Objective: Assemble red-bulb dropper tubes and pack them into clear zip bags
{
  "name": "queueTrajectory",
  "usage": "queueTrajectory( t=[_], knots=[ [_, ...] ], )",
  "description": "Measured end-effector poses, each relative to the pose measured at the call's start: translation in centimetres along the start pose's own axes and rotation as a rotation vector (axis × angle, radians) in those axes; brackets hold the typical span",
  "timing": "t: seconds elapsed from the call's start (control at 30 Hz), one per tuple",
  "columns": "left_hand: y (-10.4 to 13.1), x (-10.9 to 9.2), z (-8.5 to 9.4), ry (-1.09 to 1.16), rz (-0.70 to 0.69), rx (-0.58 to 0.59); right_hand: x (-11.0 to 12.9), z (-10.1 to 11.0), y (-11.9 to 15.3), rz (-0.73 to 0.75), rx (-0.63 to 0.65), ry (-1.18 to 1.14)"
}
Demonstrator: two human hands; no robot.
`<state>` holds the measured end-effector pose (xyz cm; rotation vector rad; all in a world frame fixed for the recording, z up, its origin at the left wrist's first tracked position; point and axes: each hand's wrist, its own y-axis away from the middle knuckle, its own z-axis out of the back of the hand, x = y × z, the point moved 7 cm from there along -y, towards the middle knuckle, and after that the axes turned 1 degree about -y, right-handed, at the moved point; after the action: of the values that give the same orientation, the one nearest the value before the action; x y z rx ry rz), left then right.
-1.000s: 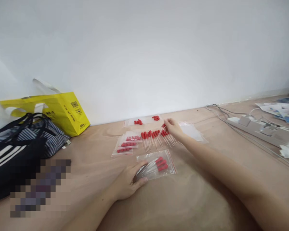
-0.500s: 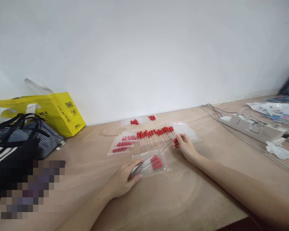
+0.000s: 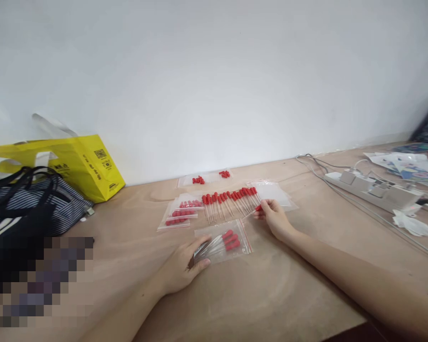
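Observation:
My left hand [image 3: 185, 266] grips the left end of a clear zip bag [image 3: 217, 259], thumb on top. Inside that bag lie several droppers [image 3: 231, 240] with red rubber bulbs pointing right. Between the fingers of my right hand [image 3: 273, 218] is another dropper [image 3: 258, 208], pinched by its red bulb. Its thin tube slants down-left to the bag's open right edge; whether the tip is inside I cannot tell. Behind the bag lies a row of loose droppers [image 3: 228, 197], bulbs away from me. Filled zip bags [image 3: 178, 213] overlap to the left of the row.
Flat zip bags [image 3: 280, 194] lie right of the row. Near the wall, another bag [image 3: 210, 179] holds red-bulbed pieces. A power strip [image 3: 371, 190] with cables stands at right beside a crumpled white tissue [image 3: 413, 223]. A yellow bag [image 3: 89, 166] and a striped bag [image 3: 71, 204] stand at left.
The dropper in my right hand has shifted slightly, its tube tip now a little higher by the bag's edge. My left hand stays on the bag. The whole view has moved slightly.

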<state>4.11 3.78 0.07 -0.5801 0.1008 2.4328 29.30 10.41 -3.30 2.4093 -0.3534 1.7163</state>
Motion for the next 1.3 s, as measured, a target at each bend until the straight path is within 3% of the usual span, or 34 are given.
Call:
queueTrajectory(
  t=[0.23,0.63,0.9,1.07,1.23,1.3],
  knots=[
    [0.0,0.0,0.0,-0.01,0.011,-0.001,-1.6,-3.7,2.4,-0.216,0.29,-0.051],
    [0.0,-0.4,0.2,0.028,-0.018,-0.014,-1.3,-5.3,3.4,-0.124,0.493,0.315],
    [0.0,-0.6,0.4,0.026,-0.031,-0.028,-2.2,-7.5,4.5,-0.154,0.729,0.159],
    [0.0,-0.7,0.4,0.011,-0.012,-0.013,-2.7,-7.4,3.9,-0.181,0.659,0.237],
    [0.0,-0.4,0.3,0.021,-0.008,-0.02,-2.1,-6.6,2.9,-0.016,0.429,0.537],
    [0.0,-0.4,0.3,0.027,-0.012,-0.024,-2.0,-6.6,2.9,0.019,0.436,0.553]
  ],
)
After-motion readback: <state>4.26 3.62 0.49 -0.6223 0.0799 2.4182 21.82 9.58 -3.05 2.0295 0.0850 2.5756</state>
